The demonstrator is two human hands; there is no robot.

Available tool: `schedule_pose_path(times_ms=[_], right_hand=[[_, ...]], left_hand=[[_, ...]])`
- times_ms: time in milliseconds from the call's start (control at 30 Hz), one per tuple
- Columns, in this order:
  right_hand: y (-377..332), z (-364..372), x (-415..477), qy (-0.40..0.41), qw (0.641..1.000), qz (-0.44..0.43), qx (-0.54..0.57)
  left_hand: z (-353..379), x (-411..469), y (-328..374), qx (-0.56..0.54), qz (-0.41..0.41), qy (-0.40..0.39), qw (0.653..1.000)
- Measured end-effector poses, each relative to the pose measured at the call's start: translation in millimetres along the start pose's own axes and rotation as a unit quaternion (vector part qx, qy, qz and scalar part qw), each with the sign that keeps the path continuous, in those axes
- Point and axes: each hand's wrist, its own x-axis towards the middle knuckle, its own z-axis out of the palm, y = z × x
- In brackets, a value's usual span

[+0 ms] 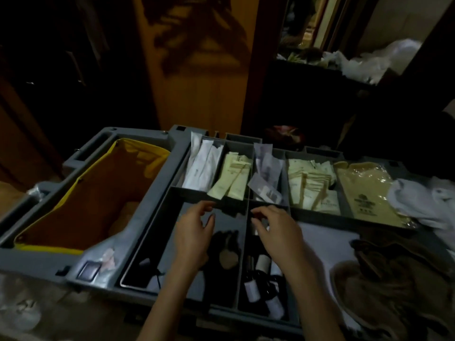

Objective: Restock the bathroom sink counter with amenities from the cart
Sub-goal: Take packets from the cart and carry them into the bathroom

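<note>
L hand (194, 232) & R hand (275, 230) hover mid-frame, loosely curled, empty (dim tho); grab one per type from sachets (234, 178) above.

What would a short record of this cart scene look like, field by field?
place: grey cart tray, divided into compartments
far row: white sachets, cream sachets
near right compartment: small dark bottles with pale labels
left hand: above near left compartment, fingers relaxed, empty
right hand: above the bottles, fingers curled; grip unclear
cart's left: yellow bag, open

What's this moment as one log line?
cart tray | left hand: open, empty | right hand: above bottles, grip unclear
</note>
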Motion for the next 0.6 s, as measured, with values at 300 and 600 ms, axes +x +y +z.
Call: schedule_pose_path(times_ms=[300,600], right_hand=[[-20.9,67.5,80.2,-0.052,0.996,-0.013,-0.077],[-14.3,105.6,95.5,-0.043,0.99,-0.069,-0.112]], left_hand=[[2.7,69.9,-39.3,-0.042,0.019,0.012,0.999],[13.1,65.7,-35.6,-0.198,-0.047,0.013,0.979]])
